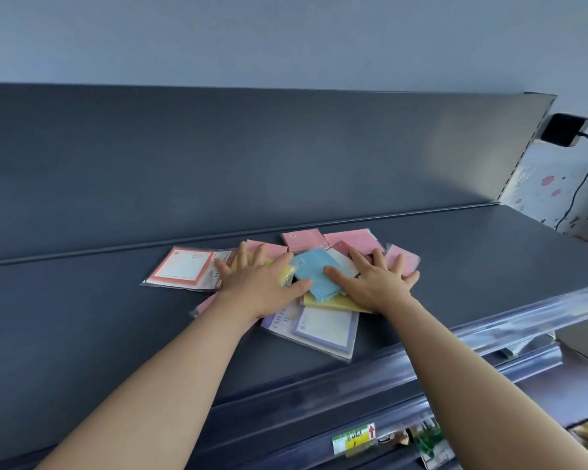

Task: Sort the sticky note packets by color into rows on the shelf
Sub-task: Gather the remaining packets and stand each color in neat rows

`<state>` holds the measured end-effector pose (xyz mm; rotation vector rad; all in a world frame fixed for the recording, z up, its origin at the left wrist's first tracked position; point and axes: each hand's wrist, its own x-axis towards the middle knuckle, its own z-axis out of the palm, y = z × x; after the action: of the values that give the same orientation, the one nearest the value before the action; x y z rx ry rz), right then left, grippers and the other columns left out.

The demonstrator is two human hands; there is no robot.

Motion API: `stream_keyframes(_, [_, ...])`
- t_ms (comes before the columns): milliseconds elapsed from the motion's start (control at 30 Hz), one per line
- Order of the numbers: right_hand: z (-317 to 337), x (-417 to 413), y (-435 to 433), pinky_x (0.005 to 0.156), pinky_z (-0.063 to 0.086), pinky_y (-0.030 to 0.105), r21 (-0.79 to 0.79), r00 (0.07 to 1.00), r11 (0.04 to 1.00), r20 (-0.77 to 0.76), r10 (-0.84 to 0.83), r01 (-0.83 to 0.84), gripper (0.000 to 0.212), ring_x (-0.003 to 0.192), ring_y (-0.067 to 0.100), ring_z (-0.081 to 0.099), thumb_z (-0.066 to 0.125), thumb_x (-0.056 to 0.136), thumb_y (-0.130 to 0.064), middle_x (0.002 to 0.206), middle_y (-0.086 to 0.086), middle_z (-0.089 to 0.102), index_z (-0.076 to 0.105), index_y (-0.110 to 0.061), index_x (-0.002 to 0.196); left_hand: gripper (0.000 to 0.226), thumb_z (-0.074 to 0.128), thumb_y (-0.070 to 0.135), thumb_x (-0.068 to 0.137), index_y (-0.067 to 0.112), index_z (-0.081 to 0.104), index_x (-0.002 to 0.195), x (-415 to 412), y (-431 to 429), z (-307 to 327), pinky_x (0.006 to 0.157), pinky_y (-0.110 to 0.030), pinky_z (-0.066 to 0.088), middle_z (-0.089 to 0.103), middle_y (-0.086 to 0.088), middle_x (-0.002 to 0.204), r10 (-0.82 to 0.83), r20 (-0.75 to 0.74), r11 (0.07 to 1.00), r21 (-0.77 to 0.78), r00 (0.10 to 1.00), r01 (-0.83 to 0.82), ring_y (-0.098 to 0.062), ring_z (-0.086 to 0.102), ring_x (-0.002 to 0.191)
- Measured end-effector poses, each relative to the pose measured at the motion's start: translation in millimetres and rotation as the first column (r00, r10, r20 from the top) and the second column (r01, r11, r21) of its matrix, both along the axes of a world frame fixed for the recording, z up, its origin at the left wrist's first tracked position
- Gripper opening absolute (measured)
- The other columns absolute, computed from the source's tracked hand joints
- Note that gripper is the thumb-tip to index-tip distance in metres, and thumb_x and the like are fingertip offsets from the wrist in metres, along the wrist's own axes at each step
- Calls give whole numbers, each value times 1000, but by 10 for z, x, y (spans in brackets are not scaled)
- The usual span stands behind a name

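The sticky note packets [319, 293] lie in one mixed, overlapping heap in the middle of the dark grey shelf [116, 317], and no colour rows have been laid out yet. The left hand [262, 286] and the right hand [375, 284] both rest flat on the heap, fingers [259, 254] straight and splayed, grasping nothing. The step in hand looks like spreading the heap, so the palms should slide outward with light pressure; the glossy sleeves will probably skate over one another, and a hard push could send packets off the near edge. A blue packet [314, 273] sits on top between the two thumbs, over a yellow packet [333, 303]. Pink packets [302, 239] lie at the far side, an orange-bordered packet [182, 268] at the left and a purple-bordered packet [323, 329] nearest. The pinks are the most numerous, so they would make a sensible first row along the far edge, where bare shelf runs left and right. A plain back panel [218, 157] rises behind the shelf, and a clear price rail [489, 334] runs along its near edge. At the far right a black box [564, 130] with a cable [581, 184] hangs by a patterned wall [543, 191]. A label [353, 437] with a red arrow sits on the rail below.
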<state>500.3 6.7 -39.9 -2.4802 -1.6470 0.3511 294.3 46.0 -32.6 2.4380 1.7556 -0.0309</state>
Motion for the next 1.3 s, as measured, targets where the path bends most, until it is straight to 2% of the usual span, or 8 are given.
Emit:
stream_keyframes(767, [20,-2866,-7,107,-8,67,45,998,997,1,62,-62,85,143,44,-6,18,69,-92,158,5,7,13,-52,145,74,17,83,82,50,7,148,-2845,-150,-3,112,-65,-3,-2,6,162,83,18,996,26,996,-84,-27,-16,147])
stream_keyframes(833, [34,-2938,-9,107,-9,67,42,998,997,-10,62,-61,86,143,44,-7,18,69,-92,159,5,6,13,-51,146,73,17,81,84,47,12,148,-2930,-142,-19,113,-62,2,5,6,161,60,71,996,67,996,-65,-23,-10,148])
stream_keyframes(900, [54,-2961,-2,107,-12,67,29,998,998,-25,64,-63,86,144,42,-10,19,69,-92,159,4,6,14,-52,145,69,20,74,88,40,22,148,-3004,-150,3,115,-53,10,17,4,159,17,198,991,125,980,-42,-18,1,147])
stream_keyframes(1000, [124,-2946,4,107,-14,65,55,994,994,-37,100,-98,79,145,38,-14,26,71,-89,159,5,9,21,-54,142,57,31,52,99,24,32,149,-3134,-217,120,116,-41,19,29,-2,155,59,342,976,175,938,-126,-23,18,146])
stream_keyframes(1067, [189,-2961,18,111,-9,62,129,989,982,-37,146,-140,72,146,35,-7,31,79,-81,158,5,16,32,-45,141,44,43,41,98,17,51,135,-3253,-315,211,105,-38,36,45,-4,141,133,400,944,228,907,-239,-24,39,131])
stream_keyframes(1133, [244,-3027,35,116,-2,56,219,977,952,27,212,-213,66,147,29,4,36,88,-69,157,4,23,37,-32,143,34,55,42,91,17,61,113,-3357,-454,286,88,-34,45,54,-1,122,234,400,921,199,886,-333,-22,51,116])
stream_keyframes(1200, [305,-3150,24,118,8,47,297,942,896,50,331,-331,57,144,25,19,44,94,-53,152,3,35,42,-25,143,41,64,54,79,17,58,98,-3384,-602,331,71,-31,45,56,1,106,325,299,925,98,897,-368,-20,55,98])
stream_keyframes(1300, [391,-3386,-7,110,28,37,366,869,820,-59,492,-440,45,127,25,44,55,94,-38,135,5,56,53,-18,134,56,74,60,64,18,50,92,-3354,-742,392,51,-27,31,50,1,93,390,197,917,7,900,-399,-18,49,79])
